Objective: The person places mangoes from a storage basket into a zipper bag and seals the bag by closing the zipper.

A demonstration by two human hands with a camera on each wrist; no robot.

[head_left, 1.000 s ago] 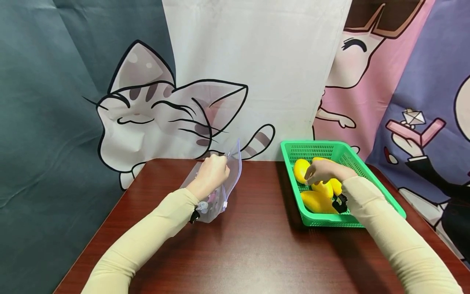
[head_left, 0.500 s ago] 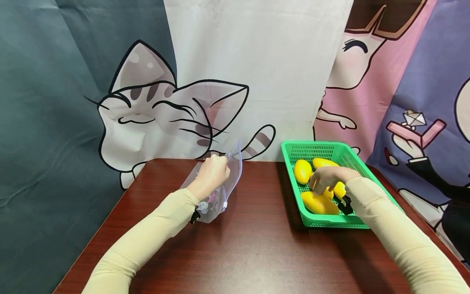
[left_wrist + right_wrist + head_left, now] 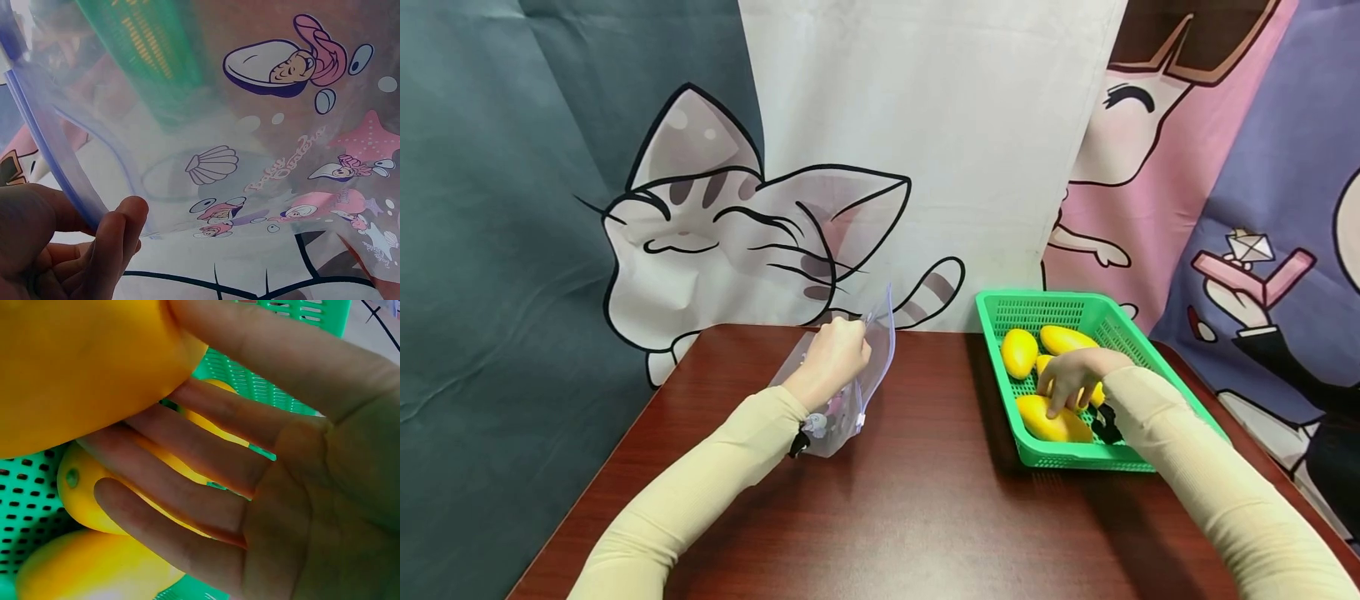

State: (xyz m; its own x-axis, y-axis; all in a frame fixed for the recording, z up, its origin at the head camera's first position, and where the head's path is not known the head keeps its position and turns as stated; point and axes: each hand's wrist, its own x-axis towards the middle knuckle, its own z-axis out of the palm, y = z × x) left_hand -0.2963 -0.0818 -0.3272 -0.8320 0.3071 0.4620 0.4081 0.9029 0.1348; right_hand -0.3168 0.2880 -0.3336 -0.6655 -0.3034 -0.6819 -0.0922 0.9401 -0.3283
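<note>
My left hand (image 3: 831,354) pinches the upper edge of a clear zip bag (image 3: 883,367) with a lilac zip strip and printed shells and starfish. In the left wrist view, thumb and fingers hold the bag's edge (image 3: 56,156). My right hand (image 3: 1071,375) is down in the green basket (image 3: 1060,454), at the near yellow mango (image 3: 1052,421). In the right wrist view, the thumb lies against this mango (image 3: 87,369) and the forefingers reach behind it, their tips hidden. The other fingers (image 3: 169,531) stretch over the mangoes below.
Around the right hand lie other mangoes, one at the left (image 3: 1018,354) and one at the back (image 3: 1066,338). The basket stands at the right of a dark red wooden table (image 3: 917,517). Printed cartoon curtains (image 3: 925,108) hang behind the table.
My right hand has moved slightly right and toward the near side of the basket, lowering its fingers to the near mango. The left hand keeps holding the bag in place.
</note>
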